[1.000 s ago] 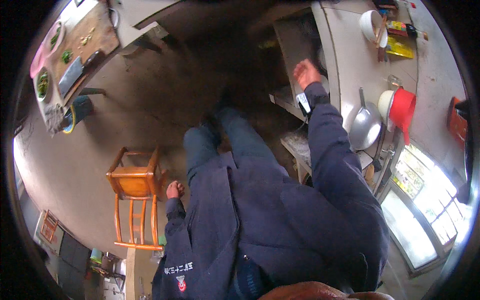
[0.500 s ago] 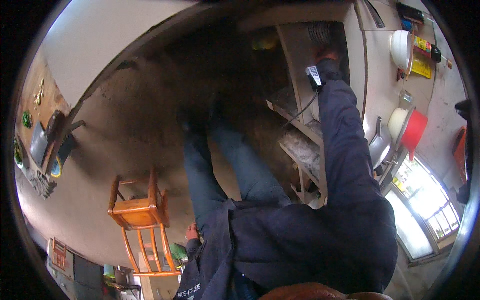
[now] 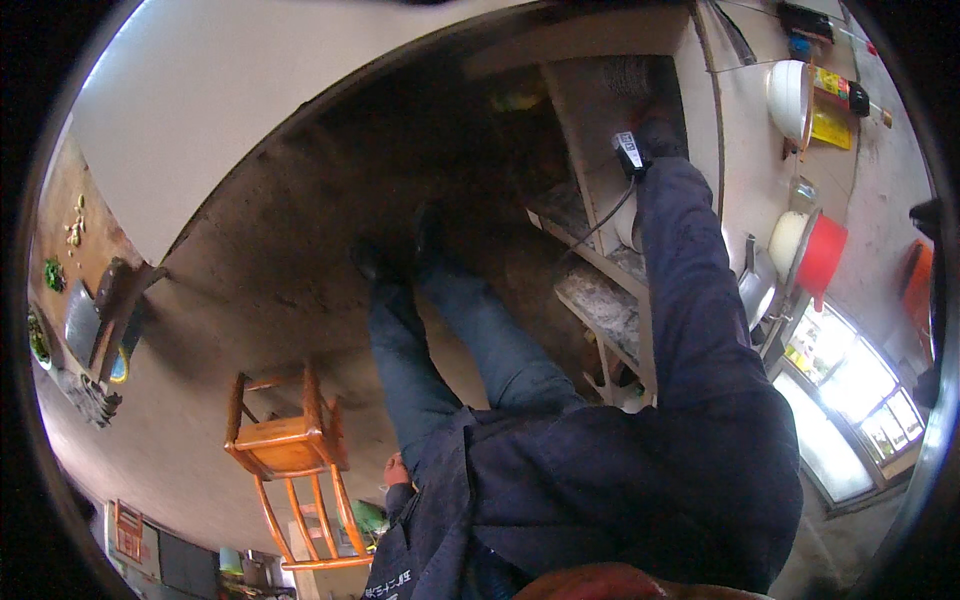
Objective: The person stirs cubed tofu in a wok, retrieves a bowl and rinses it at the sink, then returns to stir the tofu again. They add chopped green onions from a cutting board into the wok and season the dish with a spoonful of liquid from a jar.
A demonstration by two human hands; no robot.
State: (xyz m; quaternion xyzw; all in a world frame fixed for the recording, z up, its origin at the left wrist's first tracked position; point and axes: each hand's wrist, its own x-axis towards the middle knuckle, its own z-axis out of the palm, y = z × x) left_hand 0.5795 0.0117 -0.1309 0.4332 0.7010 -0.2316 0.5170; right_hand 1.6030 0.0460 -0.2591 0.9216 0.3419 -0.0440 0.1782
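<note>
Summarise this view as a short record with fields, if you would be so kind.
Left hand: beside the left thigh, grip unclear
Right hand: hidden in the dark cupboard below the counter
Right-wrist device: white and black
Person's left: wooden chair, cleaver, chopping board
Person's right: white bowl, metal wok
</note>
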